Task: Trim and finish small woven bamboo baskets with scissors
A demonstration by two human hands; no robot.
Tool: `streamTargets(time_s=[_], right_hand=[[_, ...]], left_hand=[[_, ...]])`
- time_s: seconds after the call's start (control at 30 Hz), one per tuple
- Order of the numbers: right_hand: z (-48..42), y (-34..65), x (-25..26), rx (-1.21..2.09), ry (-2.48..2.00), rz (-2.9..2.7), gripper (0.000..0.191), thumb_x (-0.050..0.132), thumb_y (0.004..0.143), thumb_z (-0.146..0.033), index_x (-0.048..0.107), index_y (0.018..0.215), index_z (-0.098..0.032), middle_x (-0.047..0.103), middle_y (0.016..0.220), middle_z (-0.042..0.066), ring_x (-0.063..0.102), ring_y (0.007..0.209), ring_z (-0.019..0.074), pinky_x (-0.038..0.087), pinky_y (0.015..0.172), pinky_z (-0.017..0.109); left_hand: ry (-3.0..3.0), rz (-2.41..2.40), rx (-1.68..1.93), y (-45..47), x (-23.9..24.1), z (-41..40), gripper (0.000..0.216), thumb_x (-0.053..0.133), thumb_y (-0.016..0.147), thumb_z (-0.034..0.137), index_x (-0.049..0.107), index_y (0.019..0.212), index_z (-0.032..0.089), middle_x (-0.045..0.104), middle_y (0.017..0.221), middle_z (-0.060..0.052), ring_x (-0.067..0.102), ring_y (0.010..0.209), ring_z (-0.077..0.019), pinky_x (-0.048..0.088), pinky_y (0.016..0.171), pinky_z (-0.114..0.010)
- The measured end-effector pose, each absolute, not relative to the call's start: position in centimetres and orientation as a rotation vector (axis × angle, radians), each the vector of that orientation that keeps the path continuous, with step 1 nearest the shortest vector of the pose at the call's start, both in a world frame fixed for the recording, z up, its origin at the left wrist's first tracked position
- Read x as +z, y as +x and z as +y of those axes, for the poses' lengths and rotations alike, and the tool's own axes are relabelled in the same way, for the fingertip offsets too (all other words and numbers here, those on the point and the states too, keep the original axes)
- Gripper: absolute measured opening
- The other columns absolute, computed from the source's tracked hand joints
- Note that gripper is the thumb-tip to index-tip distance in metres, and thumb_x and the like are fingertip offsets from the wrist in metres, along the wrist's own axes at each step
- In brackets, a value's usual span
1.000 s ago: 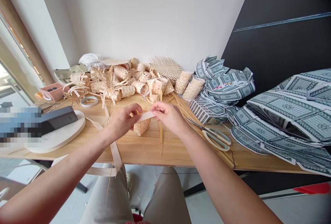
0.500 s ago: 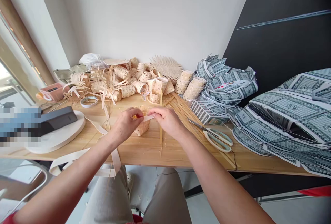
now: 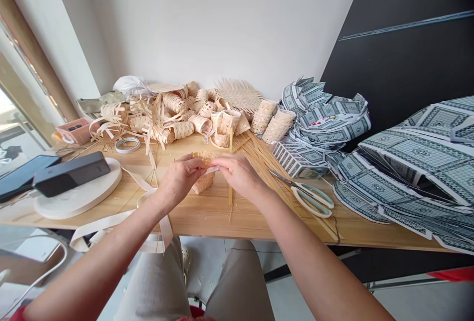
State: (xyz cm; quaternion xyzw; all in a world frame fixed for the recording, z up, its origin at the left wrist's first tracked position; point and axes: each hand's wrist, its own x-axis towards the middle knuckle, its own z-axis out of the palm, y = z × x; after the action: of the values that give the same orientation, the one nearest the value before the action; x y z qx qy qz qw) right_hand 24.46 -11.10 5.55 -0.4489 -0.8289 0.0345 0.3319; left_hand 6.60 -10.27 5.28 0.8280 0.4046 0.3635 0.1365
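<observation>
My left hand (image 3: 182, 175) and my right hand (image 3: 237, 172) meet over the table, each closed in a pinch. Between their fingertips runs a short white strip (image 3: 212, 169); its exact material is too small to tell. Directly behind and below the fingers stands a small woven basket (image 3: 203, 183), partly hidden by my hands. A thin upright-lying bamboo strip (image 3: 230, 190) is just right of the basket. Wide cream ribbon (image 3: 166, 229) loops beside and under my left forearm and hangs past the table edge.
Scissors (image 3: 311, 200) lie right of my right forearm, near loose bamboo strips (image 3: 255, 155). Several woven baskets (image 3: 181, 131) pile up along the wall. A tape roll (image 3: 127, 145) and a round white board (image 3: 79, 202) are left. Folded playing-card pieces (image 3: 418, 173) fill the right side.
My fingers have shifted slightly along the white strip, and my left fingers are now flatter, with less of the strip showing. The basket stays in place.
</observation>
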Motion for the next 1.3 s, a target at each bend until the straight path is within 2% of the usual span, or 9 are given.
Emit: streamTargets(time_s=[0.1,0.27,0.33,0.53,0.7,0.97,1.07,1.17,1.3], right_hand=[[-11.3,24.2,5.3,-0.011,-1.190,-2.199,0.034,0.045,0.079,0.000,0.070,0.089,-0.019,0.065,0.080,0.005,0.059,0.075,0.0170,0.043,0.069,0.026],[-11.5,23.8,4.9,-0.114,-1.245,-2.217,0.035,0.043,0.082,-0.002,0.070,0.092,-0.021,0.061,0.078,0.004,0.057,0.072,0.0162,0.042,0.064,0.025],[-11.5,23.8,4.8,-0.100,-1.234,-2.205,0.035,0.043,0.082,-0.002,0.070,0.092,-0.023,0.063,0.079,0.003,0.057,0.073,0.0163,0.042,0.066,0.025],[-11.5,24.0,5.3,0.043,-1.184,-2.193,0.035,0.046,0.081,-0.002,0.069,0.094,-0.025,0.068,0.086,0.002,0.059,0.080,0.0174,0.042,0.071,0.026],[-11.3,24.2,5.5,-0.009,-1.238,-2.192,0.032,0.047,0.081,-0.004,0.070,0.090,-0.023,0.065,0.080,0.003,0.059,0.075,0.0170,0.042,0.068,0.026],[-12.5,23.4,4.7,-0.328,-1.164,-2.015,0.027,0.042,0.081,-0.003,0.062,0.091,-0.018,0.058,0.101,0.008,0.059,0.085,0.0191,0.046,0.069,0.027],[-12.7,23.2,4.6,-0.312,-1.048,-2.035,0.020,0.043,0.085,-0.009,0.060,0.092,-0.017,0.060,0.101,0.009,0.058,0.091,0.0198,0.046,0.073,0.027],[-11.8,23.4,4.3,-0.244,-0.997,-2.097,0.014,0.047,0.088,-0.012,0.060,0.086,-0.016,0.063,0.092,0.008,0.059,0.086,0.0185,0.046,0.073,0.028],[-10.2,24.0,4.3,-0.169,-0.895,-2.156,0.011,0.053,0.086,-0.009,0.061,0.082,-0.015,0.062,0.087,0.007,0.059,0.081,0.0172,0.046,0.073,0.027]], left_hand=[[2.557,1.233,0.963,6.4,5.7,-10.7,0.018,0.050,0.083,0.020,0.068,0.082,0.020,0.057,0.078,-0.001,0.055,0.067,-0.0117,0.042,0.062,-0.023],[2.853,1.396,0.986,6.3,6.2,-11.0,0.018,0.054,0.084,0.025,0.069,0.076,0.021,0.063,0.090,-0.007,0.052,0.080,-0.0198,0.042,0.073,-0.034],[2.854,1.333,0.986,6.2,6.3,-10.8,0.017,0.053,0.084,0.022,0.068,0.076,0.020,0.063,0.093,-0.007,0.053,0.077,-0.0181,0.042,0.071,-0.032],[2.651,1.057,0.884,6.0,5.8,-9.7,0.013,0.048,0.080,0.011,0.059,0.085,0.016,0.060,0.069,0.001,0.053,0.058,-0.0098,0.041,0.058,-0.021],[2.692,1.028,0.880,6.0,5.4,-9.5,0.019,0.043,0.082,0.013,0.060,0.089,0.017,0.063,0.075,-0.001,0.057,0.066,-0.0127,0.042,0.061,-0.022],[2.708,0.949,0.870,5.8,5.5,-9.0,0.019,0.042,0.083,0.013,0.060,0.090,0.016,0.061,0.072,-0.001,0.057,0.065,-0.0120,0.042,0.061,-0.021],[2.712,0.919,0.872,5.7,5.4,-8.8,0.019,0.042,0.084,0.013,0.060,0.089,0.015,0.062,0.076,-0.002,0.057,0.068,-0.0123,0.043,0.064,-0.022],[2.692,0.866,0.885,5.6,5.4,-8.6,0.018,0.042,0.084,0.013,0.060,0.090,0.014,0.063,0.079,-0.003,0.057,0.071,-0.0121,0.043,0.065,-0.021],[2.624,0.813,0.852,5.4,5.7,-8.5,0.017,0.043,0.085,0.015,0.059,0.088,0.013,0.058,0.071,0.000,0.053,0.063,-0.0097,0.042,0.060,-0.020]])
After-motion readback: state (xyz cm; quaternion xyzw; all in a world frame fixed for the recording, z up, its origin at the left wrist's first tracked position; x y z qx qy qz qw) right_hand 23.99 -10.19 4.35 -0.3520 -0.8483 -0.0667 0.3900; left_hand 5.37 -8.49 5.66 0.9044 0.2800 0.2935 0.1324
